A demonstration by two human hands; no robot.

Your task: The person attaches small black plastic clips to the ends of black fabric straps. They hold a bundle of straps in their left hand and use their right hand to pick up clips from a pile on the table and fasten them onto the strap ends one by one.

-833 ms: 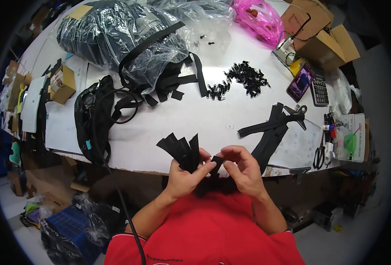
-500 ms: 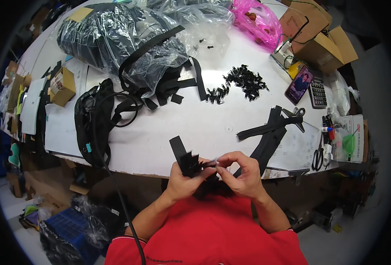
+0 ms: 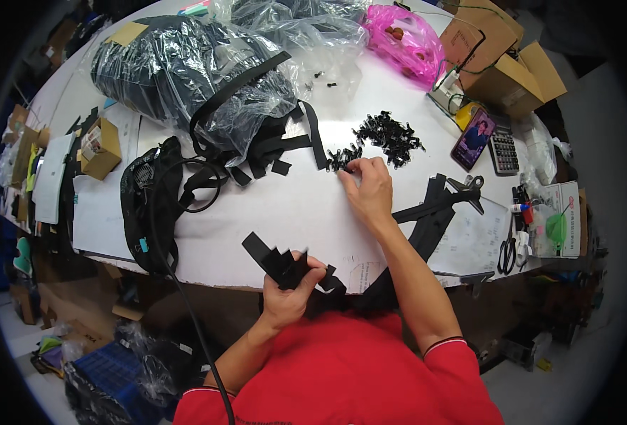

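Note:
My left hand point(image 3: 289, 301) is closed around a bunch of black zipper tapes point(image 3: 277, 263) just past the table's near edge. Their cut ends fan upward, and one end curls out to the right of my fingers. My right hand point(image 3: 371, 190) reaches across the table to a small cluster of black zipper sliders point(image 3: 343, 156). Its thumb and forefinger are bent together at the cluster's near edge; whatever lies between the fingertips is hidden. A larger heap of sliders point(image 3: 391, 140) lies just beyond, to the right.
Black tapes point(image 3: 427, 234) and black-handled scissors point(image 3: 469, 191) lie right of my right forearm. A phone point(image 3: 473, 139) and calculator point(image 3: 503, 153) stand farther right. Plastic-wrapped dark rolls point(image 3: 179, 67) fill the far left. A black cable point(image 3: 186, 297) hangs over the near edge.
My hands were together over the tapes at the near edge. My right hand has moved away and forward to the sliders. My left hand, still holding the tapes, has lowered slightly.

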